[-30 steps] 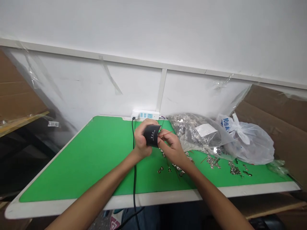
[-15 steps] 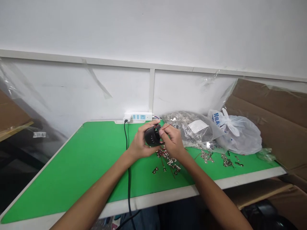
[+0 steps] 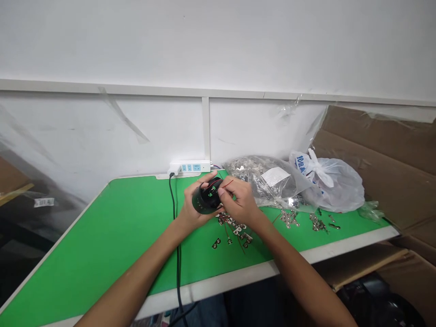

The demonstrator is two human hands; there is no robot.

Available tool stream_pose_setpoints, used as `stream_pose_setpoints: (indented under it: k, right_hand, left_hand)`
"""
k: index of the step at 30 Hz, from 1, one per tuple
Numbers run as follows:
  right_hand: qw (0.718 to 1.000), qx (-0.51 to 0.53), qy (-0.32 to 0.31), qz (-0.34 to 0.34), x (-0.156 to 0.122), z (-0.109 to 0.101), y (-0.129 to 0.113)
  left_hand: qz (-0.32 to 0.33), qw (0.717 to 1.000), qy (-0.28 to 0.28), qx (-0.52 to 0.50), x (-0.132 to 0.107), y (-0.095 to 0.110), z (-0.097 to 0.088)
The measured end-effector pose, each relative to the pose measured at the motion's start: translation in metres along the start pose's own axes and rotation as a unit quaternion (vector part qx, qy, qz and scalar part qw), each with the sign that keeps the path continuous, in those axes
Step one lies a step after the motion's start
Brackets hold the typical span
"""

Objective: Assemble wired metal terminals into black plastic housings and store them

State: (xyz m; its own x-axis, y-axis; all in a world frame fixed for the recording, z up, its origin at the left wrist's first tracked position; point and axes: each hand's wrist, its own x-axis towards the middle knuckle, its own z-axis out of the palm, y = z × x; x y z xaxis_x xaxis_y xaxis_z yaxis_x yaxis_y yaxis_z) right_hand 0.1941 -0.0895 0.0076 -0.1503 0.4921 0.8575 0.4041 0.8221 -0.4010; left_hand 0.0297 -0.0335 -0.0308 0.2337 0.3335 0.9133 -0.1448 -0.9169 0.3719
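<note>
My left hand [image 3: 192, 204] is wrapped round a black cylindrical housing [image 3: 201, 200], its open end tilted toward the right. Inside the opening, dark parts and a red wire [image 3: 227, 183] show. The fingers of my right hand [image 3: 239, 200] pinch that wire at the rim; its end sticks out past the fingertips. Just below both hands, small metal contact pieces [image 3: 235, 227], some with red wires, lie loosely piled on the green tabletop [image 3: 136, 240].
A white power strip [image 3: 194, 167] sits by the wall, its black cable [image 3: 179, 263] hanging over the front edge. To the right are a clear bag of metal parts [image 3: 252, 170], a tied white bag [image 3: 340, 186], small metal pieces [image 3: 289, 219] and cardboard [image 3: 381, 168].
The housing has turned so that more of its open end faces me. My right hand stays at its rim with the red wire. The whole view has shifted slightly.
</note>
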Motion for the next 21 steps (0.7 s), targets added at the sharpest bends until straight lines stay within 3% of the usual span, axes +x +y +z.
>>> stream_pose_setpoints:
  k: [7,15,21]
  right_hand:
    - [1.000,0.000,-0.013,0.021,-0.001,0.000,0.002]
    - [0.995,0.030,-0.021,0.092,0.004,-0.003,-0.004]
    - [0.996,-0.007,-0.069,0.050,0.005,-0.010,-0.001]
  left_hand:
    - [-0.033,0.999,-0.019,0.015,-0.003,-0.004,-0.003]
    - [-0.027,0.999,-0.025,0.040,-0.001,-0.004,-0.006]
    - [0.011,0.996,-0.059,0.067,0.005,-0.001,-0.011]
